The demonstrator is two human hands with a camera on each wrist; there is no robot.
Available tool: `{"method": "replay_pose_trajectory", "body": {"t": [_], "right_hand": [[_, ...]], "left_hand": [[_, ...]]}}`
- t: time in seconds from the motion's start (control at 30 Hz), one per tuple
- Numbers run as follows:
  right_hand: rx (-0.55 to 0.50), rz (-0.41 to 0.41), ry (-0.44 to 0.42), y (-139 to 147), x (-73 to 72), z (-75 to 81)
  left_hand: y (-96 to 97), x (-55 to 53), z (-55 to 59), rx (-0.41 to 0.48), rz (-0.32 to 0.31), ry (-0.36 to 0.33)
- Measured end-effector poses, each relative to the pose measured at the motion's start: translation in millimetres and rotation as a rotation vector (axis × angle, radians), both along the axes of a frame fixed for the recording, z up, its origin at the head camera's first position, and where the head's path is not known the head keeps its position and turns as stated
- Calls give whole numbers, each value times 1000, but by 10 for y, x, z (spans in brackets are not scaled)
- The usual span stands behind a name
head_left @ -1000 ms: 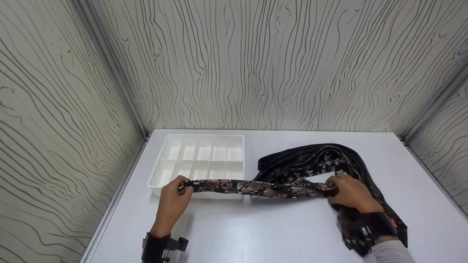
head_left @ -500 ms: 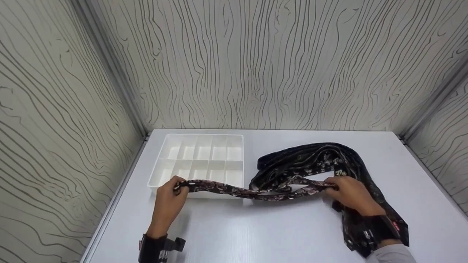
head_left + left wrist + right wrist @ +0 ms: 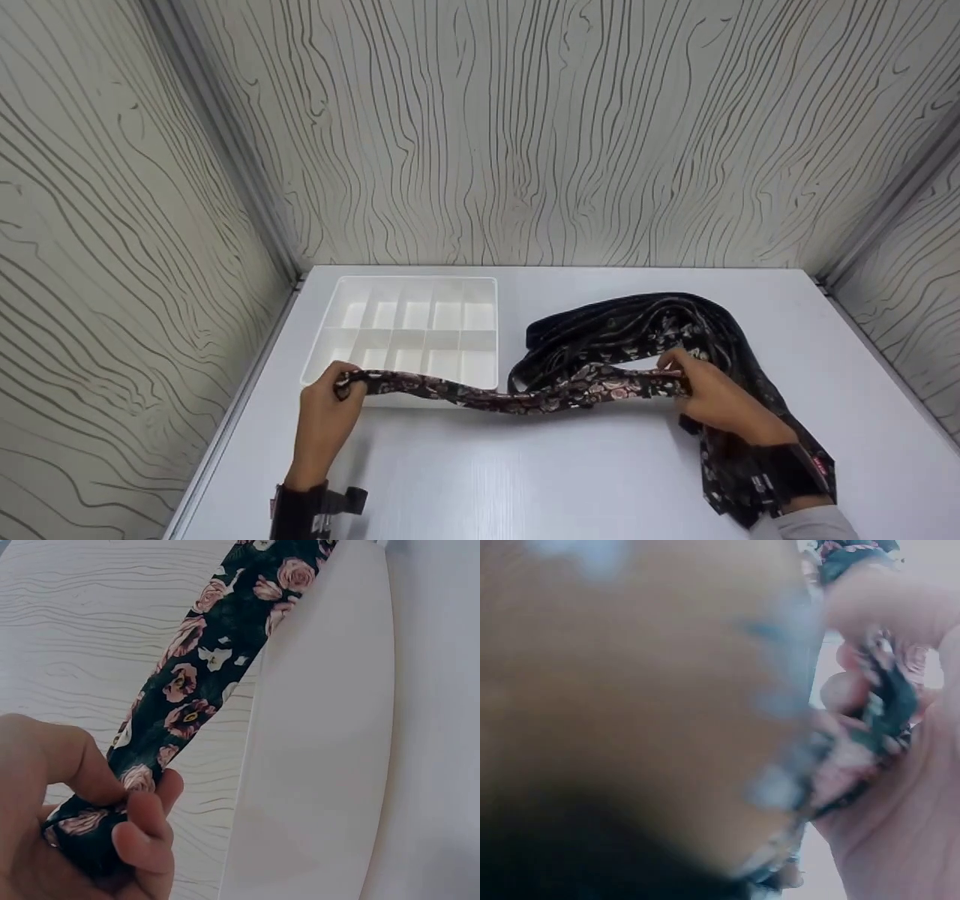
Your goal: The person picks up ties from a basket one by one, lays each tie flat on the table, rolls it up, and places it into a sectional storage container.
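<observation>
A dark necktie (image 3: 517,403) with pink and white flowers stretches sideways between the two hands, sagging slightly in the middle. My left hand (image 3: 330,409) pinches its left end in front of the white tray. Up close in the left wrist view, the fingers (image 3: 146,836) curl round the folded end of the floral fabric. My right hand (image 3: 716,397) grips the other end, beside a heap of dark neckties (image 3: 615,326). In the right wrist view, bunched floral cloth (image 3: 892,694) runs through the right hand; a blurred brown shape covers the left of that view.
A white tray (image 3: 420,278) with several compartments stands at the back left of the white table (image 3: 480,480). A pointed dark floral tie end (image 3: 716,480) lies under the right forearm. Wood-patterned panels (image 3: 510,135) enclose the back and sides.
My left hand has moved a little to the left with its end of the necktie. The looped, twisted part near my right hand now lies flatter, and the right fingers have shifted on it.
</observation>
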State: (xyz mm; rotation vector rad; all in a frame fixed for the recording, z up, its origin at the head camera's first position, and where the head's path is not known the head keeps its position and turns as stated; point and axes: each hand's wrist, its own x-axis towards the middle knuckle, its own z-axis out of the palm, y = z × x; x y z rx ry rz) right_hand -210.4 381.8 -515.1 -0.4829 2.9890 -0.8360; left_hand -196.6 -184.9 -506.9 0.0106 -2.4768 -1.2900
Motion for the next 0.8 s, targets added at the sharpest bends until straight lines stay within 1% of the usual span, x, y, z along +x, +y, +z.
{"method": "replay_pose_trajectory", "body": {"t": [0.07, 0.13, 0.17, 0.27, 0.4, 0.5, 0.6, 0.67, 0.73, 0.8], "right_hand": [[-16, 4, 22, 17, 5, 20], [-2, 4, 65, 37, 12, 46], [-7, 8, 68, 48, 15, 65], [-46, 25, 37, 76, 23, 123], [-147, 54, -43, 104, 37, 192], [-132, 52, -29, 115, 60, 221], [-72, 25, 23, 113, 74, 217], [-54, 9, 33, 113, 76, 203], [-89, 13, -3, 118, 70, 185], [-110, 36, -52, 136, 67, 172]], "left_hand": [[-49, 10, 7, 14, 18, -5], [-98, 25, 16, 33, 31, -15], [-122, 32, 20, 41, 37, -22], [-187, 53, 35, 58, 52, -32], [-259, 78, 52, 67, 77, -23], [-296, 89, 62, 71, 95, -12], [-319, 90, 65, 76, 103, -8], [-329, 87, 63, 80, 102, -4], [-344, 88, 61, 84, 103, 5], [-366, 92, 62, 89, 111, 22]]}}
